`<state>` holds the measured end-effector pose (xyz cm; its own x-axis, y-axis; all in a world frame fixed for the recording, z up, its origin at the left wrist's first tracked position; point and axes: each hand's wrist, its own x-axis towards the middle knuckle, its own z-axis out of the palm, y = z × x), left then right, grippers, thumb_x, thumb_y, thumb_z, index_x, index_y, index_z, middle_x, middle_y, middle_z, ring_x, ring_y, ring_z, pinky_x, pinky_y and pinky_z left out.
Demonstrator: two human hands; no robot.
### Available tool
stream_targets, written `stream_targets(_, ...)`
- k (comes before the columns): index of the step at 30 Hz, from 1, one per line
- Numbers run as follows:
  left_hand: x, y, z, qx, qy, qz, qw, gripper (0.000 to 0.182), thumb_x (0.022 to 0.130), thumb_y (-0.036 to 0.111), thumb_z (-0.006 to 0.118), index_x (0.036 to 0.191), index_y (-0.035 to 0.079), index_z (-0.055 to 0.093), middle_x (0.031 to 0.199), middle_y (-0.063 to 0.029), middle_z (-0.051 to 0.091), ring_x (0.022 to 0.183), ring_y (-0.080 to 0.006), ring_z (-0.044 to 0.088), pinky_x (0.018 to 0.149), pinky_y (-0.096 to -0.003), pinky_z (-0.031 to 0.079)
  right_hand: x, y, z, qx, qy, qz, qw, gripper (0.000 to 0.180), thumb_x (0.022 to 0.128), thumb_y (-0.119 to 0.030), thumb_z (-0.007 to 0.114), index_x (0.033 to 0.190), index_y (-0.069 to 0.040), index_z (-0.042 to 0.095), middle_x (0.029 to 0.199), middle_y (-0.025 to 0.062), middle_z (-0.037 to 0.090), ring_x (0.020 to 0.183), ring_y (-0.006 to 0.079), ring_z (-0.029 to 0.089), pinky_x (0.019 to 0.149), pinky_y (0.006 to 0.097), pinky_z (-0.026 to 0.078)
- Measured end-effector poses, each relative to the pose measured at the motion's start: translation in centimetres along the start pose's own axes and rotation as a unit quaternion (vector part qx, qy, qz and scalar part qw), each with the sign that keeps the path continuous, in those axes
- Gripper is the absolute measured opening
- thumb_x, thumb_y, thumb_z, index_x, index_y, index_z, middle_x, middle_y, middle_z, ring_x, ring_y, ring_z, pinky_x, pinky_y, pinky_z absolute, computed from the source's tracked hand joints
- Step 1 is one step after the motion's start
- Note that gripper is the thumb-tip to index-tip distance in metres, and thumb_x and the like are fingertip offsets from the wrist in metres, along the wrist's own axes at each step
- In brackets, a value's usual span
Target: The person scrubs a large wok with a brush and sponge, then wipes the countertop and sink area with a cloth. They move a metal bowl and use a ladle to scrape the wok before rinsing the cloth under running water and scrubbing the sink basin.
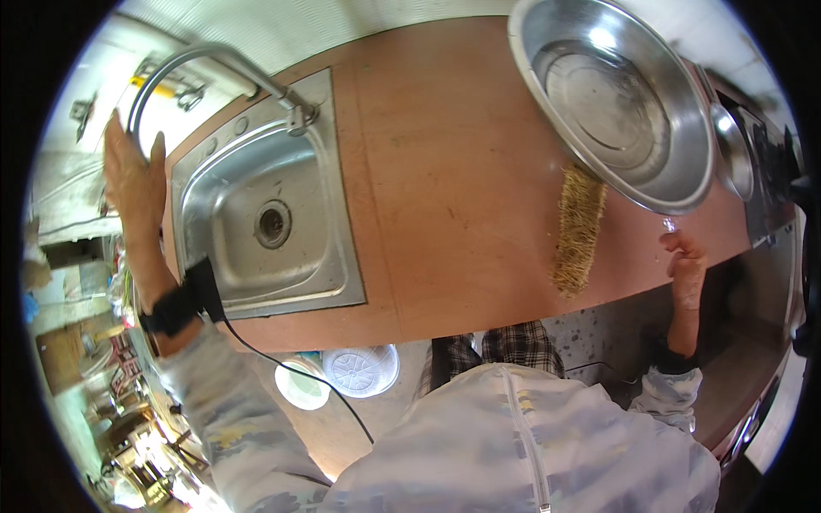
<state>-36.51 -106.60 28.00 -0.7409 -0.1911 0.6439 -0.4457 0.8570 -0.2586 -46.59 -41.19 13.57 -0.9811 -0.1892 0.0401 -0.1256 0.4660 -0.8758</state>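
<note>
My left hand [136,170] is raised at the far left beside the curved spout of the faucet [192,50], fingers and thumb spread, nothing in it. Whether it touches the spout I cannot tell. Below it lies the stainless steel sink [282,256], with a round drain in its floor. My right hand [687,260] is over the counter's right part, just below the rim of a large metal basin [686,141]. Its fingers are loosely bent and apart, and no object shows in them. A brown, straw-like fibrous scrubber [577,237] lies left of that hand, its far end close against the basin.
The reddish-brown countertop [436,160] spans the middle. A metal pan [734,154] and a dark stove [766,167] are at the right. On the floor are a light plastic basin [360,370] and a greenish container [301,385]. A cable [301,372] trails from my left wristband.
</note>
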Motion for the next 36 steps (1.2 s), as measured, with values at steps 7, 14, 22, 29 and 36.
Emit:
stream_targets(7, -9.1, 19.3, -2.3, -0.465, -0.163, -0.051, 0.869, 0.051, 0.081, 0.017, 0.056, 0.125, 0.003, 0.037, 0.124, -0.0196, 0.041, 0.113, -0.0343, 0.042, 0.085, -0.0405, 0.043, -0.2, -4.6, 9.7, -0.152, -0.158, -0.162, 0.962, 0.026, 0.065, 0.005, 0.044, 0.084, -0.002, 0.062, 0.086, 0.0175, 0.058, 0.076, 0.0312, 0.058, 0.066, 0.0354, 0.047)
stream_targets(14, -13.3, 37.9, -5.0, -0.51, -0.293, 0.106, 0.802, 0.056, 0.073, 0.016, 0.059, 0.124, 0.006, 0.039, 0.125, -0.0163, 0.039, 0.103, -0.0347, 0.044, 0.086, -0.0418, 0.04, -2.4, -5.5, 11.8, -0.232, -0.265, -0.167, 0.921, 0.018, 0.071, -0.003, 0.051, 0.084, -0.005, 0.063, 0.097, 0.0151, 0.056, 0.074, 0.034, 0.058, 0.066, 0.0405, 0.048)
stream_targets(22, -15.1, 38.3, -2.1, -0.316, -0.175, 0.213, 0.908, 0.05, 0.068, 0.011, 0.057, 0.117, 0.009, 0.047, 0.112, -0.0093, 0.046, 0.092, -0.0271, 0.047, 0.071, -0.0352, 0.041, -3.3, -3.6, 6.5, -0.117, -0.218, -0.145, 0.958, 0.021, 0.063, 0.009, 0.047, 0.078, 0.002, 0.06, 0.09, 0.0185, 0.06, 0.079, 0.0342, 0.058, 0.07, 0.0343, 0.047)
stream_targets(29, -12.5, 21.5, 6.5, -0.121, -0.31, -0.041, 0.942, 0.057, 0.073, 0.003, 0.054, 0.126, 0.012, 0.036, 0.114, -0.014, 0.044, 0.099, -0.0339, 0.049, 0.081, -0.043, 0.044, -2.4, -0.4, 4.1, -0.095, -0.176, -0.076, 0.977, 0.023, 0.065, 0.009, 0.044, 0.078, 0.0, 0.061, 0.079, 0.0151, 0.06, 0.072, 0.0318, 0.057, 0.063, 0.0344, 0.045)
stream_targets(36, -11.2, 15.2, 0.8, -0.039, -0.396, -0.155, 0.904, 0.043, 0.074, 0.003, 0.054, 0.115, 0.015, 0.047, 0.107, -0.0135, 0.047, 0.097, -0.0313, 0.05, 0.078, -0.0402, 0.046, -3.0, 2.5, 1.2, -0.127, -0.085, -0.083, 0.985, 0.023, 0.065, 0.01, 0.041, 0.076, 0.001, 0.059, 0.076, 0.0153, 0.059, 0.071, 0.0309, 0.057, 0.063, 0.0329, 0.044)
